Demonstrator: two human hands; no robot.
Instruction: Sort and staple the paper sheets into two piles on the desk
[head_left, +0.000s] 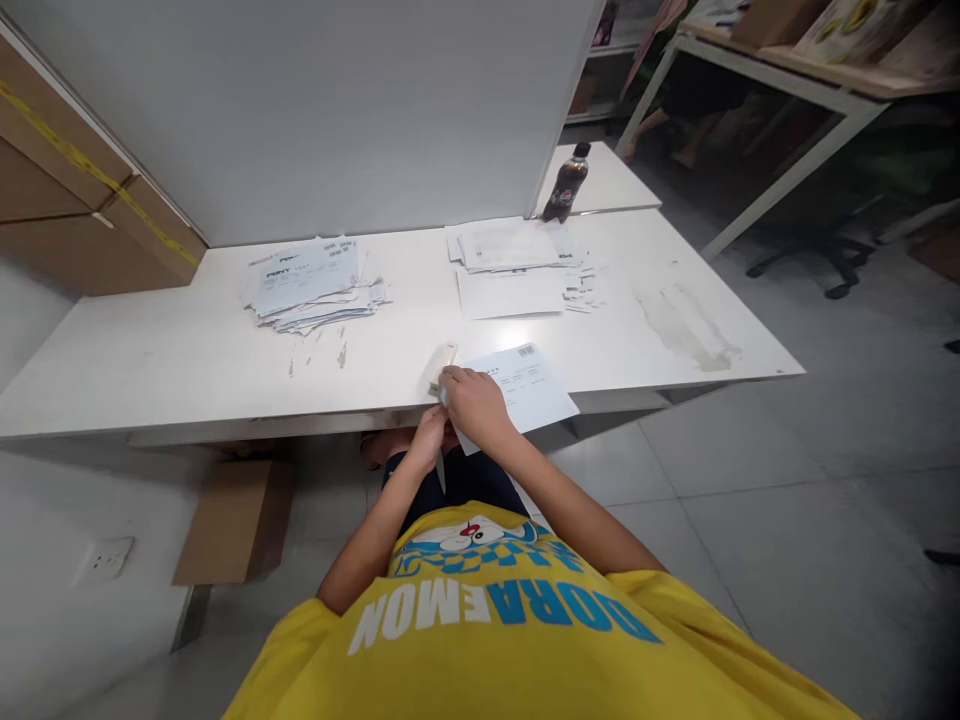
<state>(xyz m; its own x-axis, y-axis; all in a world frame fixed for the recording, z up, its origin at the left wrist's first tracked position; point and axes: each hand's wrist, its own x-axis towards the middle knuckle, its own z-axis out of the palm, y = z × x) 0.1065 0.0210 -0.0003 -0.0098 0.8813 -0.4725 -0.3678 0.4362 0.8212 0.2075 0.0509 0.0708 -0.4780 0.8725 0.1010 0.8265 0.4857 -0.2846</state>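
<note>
A white printed sheet of paper lies at the table's front edge, its lower corner hanging over. My right hand crosses its left part, with fingers bent down and closed at the sheet's left edge. Just below the table edge, my left hand is closed at the same edge, close against the right fingers. A thin pale edge, which looks like paper, shows beneath my left hand. Beyond the right fingertips lies a small cream-coloured object, partly covered; its kind is unclear. Both hands' fingertips are largely hidden.
A messy pile of printed papers lies on the white table at left, another stack at centre right. Paper scraps lie around them. A dark cola bottle stands behind, by a grey partition. Cardboard boxes stand left.
</note>
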